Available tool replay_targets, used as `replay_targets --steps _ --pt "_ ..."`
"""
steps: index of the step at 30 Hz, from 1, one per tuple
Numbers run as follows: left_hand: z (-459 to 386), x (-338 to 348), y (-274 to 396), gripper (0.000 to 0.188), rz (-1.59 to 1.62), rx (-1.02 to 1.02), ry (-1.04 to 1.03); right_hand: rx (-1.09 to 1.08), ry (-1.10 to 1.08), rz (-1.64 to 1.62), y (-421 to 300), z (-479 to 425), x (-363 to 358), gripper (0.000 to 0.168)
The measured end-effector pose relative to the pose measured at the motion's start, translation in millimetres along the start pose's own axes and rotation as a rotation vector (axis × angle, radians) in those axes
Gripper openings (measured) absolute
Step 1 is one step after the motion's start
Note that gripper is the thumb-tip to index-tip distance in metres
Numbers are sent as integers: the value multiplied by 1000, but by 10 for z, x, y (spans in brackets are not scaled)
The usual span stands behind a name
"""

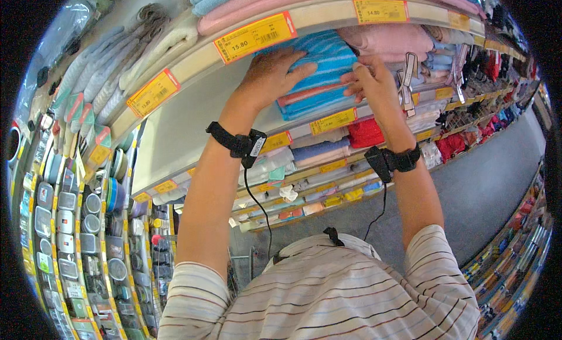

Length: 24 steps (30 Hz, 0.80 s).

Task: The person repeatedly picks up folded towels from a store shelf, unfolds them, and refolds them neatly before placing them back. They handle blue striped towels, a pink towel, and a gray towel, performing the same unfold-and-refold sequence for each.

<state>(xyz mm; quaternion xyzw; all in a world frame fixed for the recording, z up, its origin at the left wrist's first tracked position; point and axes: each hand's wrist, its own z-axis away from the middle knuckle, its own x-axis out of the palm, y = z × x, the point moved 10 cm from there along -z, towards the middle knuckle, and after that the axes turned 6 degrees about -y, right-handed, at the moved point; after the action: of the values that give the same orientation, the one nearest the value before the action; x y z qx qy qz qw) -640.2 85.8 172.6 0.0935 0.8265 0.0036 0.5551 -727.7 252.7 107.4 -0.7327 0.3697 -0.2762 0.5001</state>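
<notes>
A stack of folded blue striped towels lies on a shelf below the upper shelf's edge, with a folded orange-red layer low in it. My left hand is at the stack's left side, thumb apart from the fingers, some fingertips hidden against the towels. At the right front corner is my right hand, its fingers curled near the towels' edge; whether it pinches the cloth cannot be told. Folded pink towels lie just right of the stack.
The upper shelf edge with yellow price tags runs above my hands, carrying folded pink and blue towels. A red towel lies on a lower shelf. White hanging strips are beside my right hand. Plastic containers fill shelves at left.
</notes>
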Motion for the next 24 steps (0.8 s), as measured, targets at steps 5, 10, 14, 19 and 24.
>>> replay_targets --steps 5,10,14,19,24 --pt "143 -338 266 58 -107 127 215 -189 35 117 -271 236 4 37" --pt "70 -34 187 59 -126 53 28 -116 -79 427 -216 94 211 45" --pt "121 -216 211 56 -106 51 161 -266 2 445 -300 218 237 43" --pt "604 -403 314 47 0 -10 336 -198 -172 144 -130 685 631 34" --pt "1517 -354 268 38 183 -141 347 -126 -496 238 404 1103 1417 23"
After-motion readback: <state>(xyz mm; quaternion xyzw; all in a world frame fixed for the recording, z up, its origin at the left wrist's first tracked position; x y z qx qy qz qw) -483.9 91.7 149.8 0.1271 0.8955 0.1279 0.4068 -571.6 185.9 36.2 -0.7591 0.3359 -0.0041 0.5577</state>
